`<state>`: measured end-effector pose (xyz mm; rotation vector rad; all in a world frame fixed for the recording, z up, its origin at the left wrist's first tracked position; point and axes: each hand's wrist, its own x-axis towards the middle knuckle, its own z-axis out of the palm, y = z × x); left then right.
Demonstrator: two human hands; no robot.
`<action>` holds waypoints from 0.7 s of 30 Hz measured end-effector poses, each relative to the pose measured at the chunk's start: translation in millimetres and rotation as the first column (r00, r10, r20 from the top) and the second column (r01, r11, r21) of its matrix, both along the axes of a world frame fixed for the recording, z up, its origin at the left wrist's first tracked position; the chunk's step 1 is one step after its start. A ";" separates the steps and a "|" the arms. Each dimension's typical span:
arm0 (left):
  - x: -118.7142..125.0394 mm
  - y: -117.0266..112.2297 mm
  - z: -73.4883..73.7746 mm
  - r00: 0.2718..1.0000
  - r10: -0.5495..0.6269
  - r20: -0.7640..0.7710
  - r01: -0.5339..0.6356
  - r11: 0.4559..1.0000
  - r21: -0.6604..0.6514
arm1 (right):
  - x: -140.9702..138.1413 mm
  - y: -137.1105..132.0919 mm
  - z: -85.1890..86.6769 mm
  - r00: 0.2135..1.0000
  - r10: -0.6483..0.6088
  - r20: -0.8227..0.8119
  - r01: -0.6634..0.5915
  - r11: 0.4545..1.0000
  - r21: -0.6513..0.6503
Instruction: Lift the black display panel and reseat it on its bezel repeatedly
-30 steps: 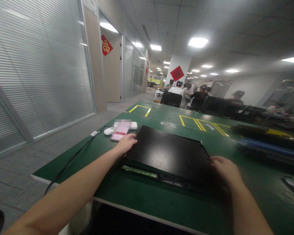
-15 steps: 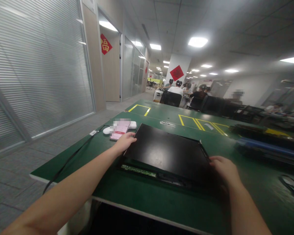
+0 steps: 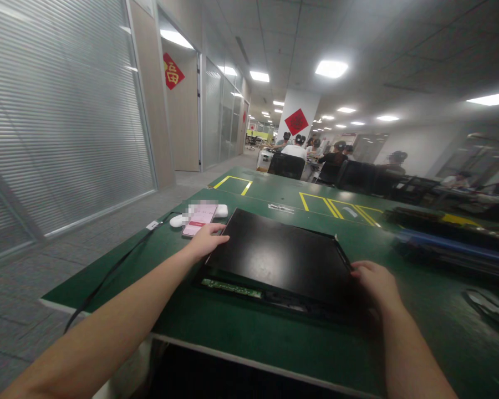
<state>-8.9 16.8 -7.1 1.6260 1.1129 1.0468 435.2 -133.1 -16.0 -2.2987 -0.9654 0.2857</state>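
Observation:
A flat black display panel lies in front of me, its dark screen facing up and reflecting light. Along its near edge a narrow green circuit board shows in a dark strip. My left hand grips the panel's left edge, thumb on top and the other fingers mostly hidden. On the opposite side, my right hand is closed on the right edge, near a thin frame strip that stands slightly off the panel. The undersides of both grips are out of sight.
Beyond my left hand lie a phone and a white rounded case. A black cable runs off the left edge of the green table. Dark and blue stacked parts are at the right. People sit farther back.
The view has shifted slightly, so the whole scene sits a little farther left. Both hands keep hold of the panel, which shows hardly any movement on the table.

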 end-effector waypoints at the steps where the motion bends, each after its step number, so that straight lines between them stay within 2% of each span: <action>1: -0.4 0.6 0.2 0.998 0.010 -0.066 -0.007 0.999 0.052 | -0.6 0.0 0.9 1.000 0.002 0.002 -0.002 1.000 -0.001; 5: -1.3 4.3 -3.0 0.961 0.080 -0.265 -0.032 0.983 0.178 | -4.8 0.8 5.1 1.000 -0.013 0.002 0.013 1.000 -0.018; 11: -1.4 12.2 -12.6 0.877 0.121 -0.465 0.012 0.962 0.273 | -3.4 1.9 4.2 0.999 -0.018 -0.029 0.018 1.000 -0.008; 16: -1.1 17.4 -16.8 0.820 0.146 -0.553 0.033 0.954 0.299 | 2.7 2.4 -1.5 0.998 -0.011 -0.062 0.013 0.999 0.036; 21: -2.5 21.2 -20.9 0.808 0.143 -0.572 0.040 0.955 0.295 | 3.9 2.3 -5.5 0.992 -0.025 -0.122 0.036 0.995 0.092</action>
